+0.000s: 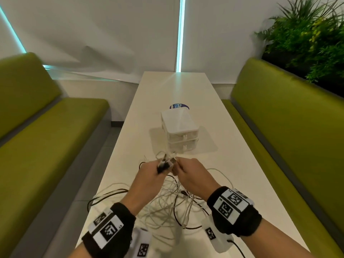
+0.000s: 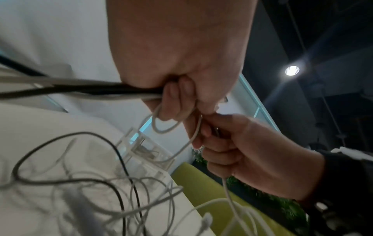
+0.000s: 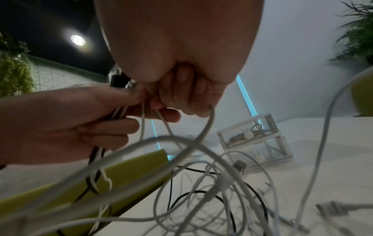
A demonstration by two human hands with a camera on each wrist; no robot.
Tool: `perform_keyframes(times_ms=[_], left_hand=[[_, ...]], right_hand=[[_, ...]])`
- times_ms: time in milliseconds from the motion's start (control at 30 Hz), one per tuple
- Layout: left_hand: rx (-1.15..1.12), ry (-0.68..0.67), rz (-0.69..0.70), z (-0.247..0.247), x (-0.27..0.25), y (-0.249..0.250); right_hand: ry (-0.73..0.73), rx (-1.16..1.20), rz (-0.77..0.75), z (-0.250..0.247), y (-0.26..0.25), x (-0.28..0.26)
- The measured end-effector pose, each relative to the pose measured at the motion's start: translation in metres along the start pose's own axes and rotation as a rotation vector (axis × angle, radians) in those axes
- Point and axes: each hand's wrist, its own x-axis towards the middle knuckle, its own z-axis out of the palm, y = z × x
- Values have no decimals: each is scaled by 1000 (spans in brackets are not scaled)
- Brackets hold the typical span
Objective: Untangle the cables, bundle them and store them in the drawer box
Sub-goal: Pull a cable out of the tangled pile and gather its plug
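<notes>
a: cables (image 1: 167,200) lie in one loose white-and-black tangle on the tabletop (image 1: 242,183), at the near end, right under both wrists. the drawer box (image 1: 179,134) sits at twelve o'clock from the heap, apart from it, both drawers pushed in.

b: and the hands?

a: both are lifted above the heap, knuckles almost touching. the left hand (image 1: 149,175) has its grip clamped on a small sheaf of black and white cable ends, plugs poking out toward twelve o'clock. the right hand (image 1: 193,175) has its fingers curled round a white strand just beside that sheaf, at three o'clock from it.

b: so which way does the slack run?

a: straight down, toward six o'clock. in the right wrist view the white strand leaves the fingers (image 3: 187,94) and drops into the crossing loops below; in the left wrist view the held sheaf trails out to nine o'clock.

b: my guess is that drawing the right hand out toward three o'clock, away from the left, would pull that strand free along its length.

a: likely, though the loops cross many times, so it may snag. nothing looks bundled on the tabletop yet.
</notes>
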Motion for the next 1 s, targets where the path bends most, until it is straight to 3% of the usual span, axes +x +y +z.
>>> perform_keyframes(times_ms=[133, 233, 400, 567, 667, 800, 1000], left_hand=[[-250, 135, -52, 5, -4, 4], [-358, 143, -66, -1, 3, 9], [-291, 231, 27, -11, 4, 14], [-537, 520, -19, -45, 19, 5], [-450, 477, -19, -47, 17, 2], [-335, 270, -47, -29, 2, 2], [-103, 143, 36, -28, -14, -21]], right_hand=[[-110, -17, -52, -4, -1, 1], [-197, -41, -79, 0, -3, -2], [-109, 95, -61, 8, -3, 1], [-28, 242, -24, 13, 11, -4], [-26, 250, 0, 16, 12, -4], [-4, 225, 46, 18, 13, -2], [-4, 213, 48, 23, 3, 0]])
